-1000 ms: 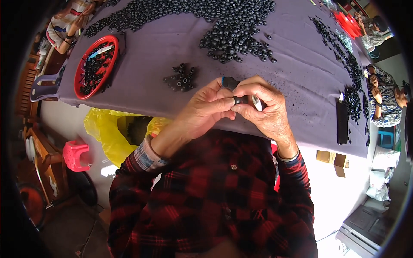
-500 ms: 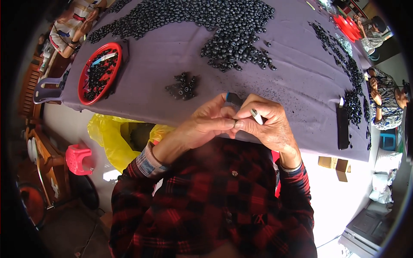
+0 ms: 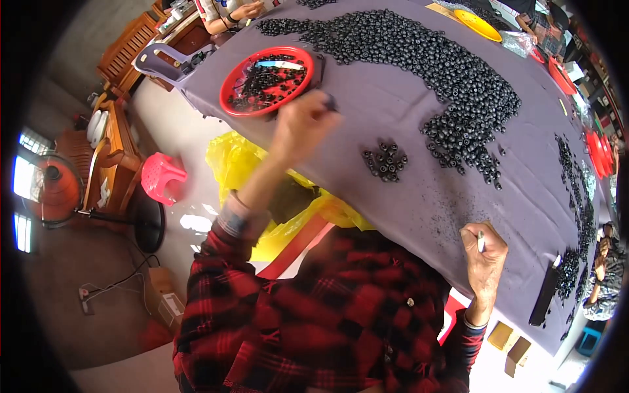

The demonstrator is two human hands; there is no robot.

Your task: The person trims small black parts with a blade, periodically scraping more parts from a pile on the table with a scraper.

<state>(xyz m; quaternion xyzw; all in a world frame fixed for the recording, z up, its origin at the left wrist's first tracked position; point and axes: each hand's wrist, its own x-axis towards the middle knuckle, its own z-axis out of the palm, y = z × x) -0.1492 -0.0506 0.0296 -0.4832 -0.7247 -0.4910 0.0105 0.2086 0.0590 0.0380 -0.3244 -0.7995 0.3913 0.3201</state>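
My left hand (image 3: pixel 303 128) is smeared by motion beside the red basin (image 3: pixel 230 108), over the table's near edge. Its fingers look curled, with a dark patch at their tips; I cannot make out whether it holds anything. Small black pieces and a light-blue and white strip (image 3: pixel 280 65) lie in the basin. At the right, my right hand (image 3: pixel 485 257) is closed around a slim white pen-like tool (image 3: pixel 481 241), its tip hidden. Between the hands, a small cluster of round black parts (image 3: pixel 385 161) sits on the purple tablecloth (image 3: pixel 419 216).
A large heap of round black parts (image 3: pixel 419 52) curves across the table. Farther right lie a long black box (image 3: pixel 544 295) and a strip of small black pieces (image 3: pixel 576 216). A yellow bag (image 3: pixel 226 154) hangs by the near edge. Other people sit around the table.
My hands were together, fingertips pinched; now they are apart. The left has swung left to the red basin, while the right keeps the white tool. The view has turned leftward.
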